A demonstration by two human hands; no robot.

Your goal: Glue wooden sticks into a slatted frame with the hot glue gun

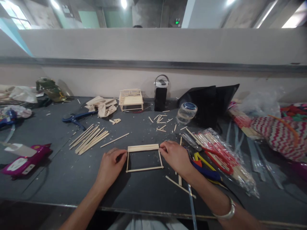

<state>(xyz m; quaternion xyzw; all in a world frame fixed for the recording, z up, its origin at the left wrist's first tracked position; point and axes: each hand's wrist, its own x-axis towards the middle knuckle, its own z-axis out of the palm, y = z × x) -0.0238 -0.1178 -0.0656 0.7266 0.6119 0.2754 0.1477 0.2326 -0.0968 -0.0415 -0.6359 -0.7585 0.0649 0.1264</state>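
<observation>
A small rectangular frame of thin wooden sticks (145, 169) lies on the dark table in front of me. Several sticks lie side by side along its far edge, forming a narrow strip (143, 148). My left hand (112, 164) is closed at the frame's far left corner, thumb and forefinger pressed together on the stick ends. At the far right corner, my right hand (176, 157) pinches the other end of the strip. Loose sticks (180, 186) lie beside and partly under my right forearm. A fan of longer sticks (91, 140) lies beyond my left hand.
Behind stand a small stick-built model (131, 100), a phone (160, 99) and a lidded jar (186, 113). Blue cutters (78, 119) and a purple power strip (26, 161) lie left. A blue-and-yellow corded tool (207, 172) and bagged sticks (223, 156) lie right.
</observation>
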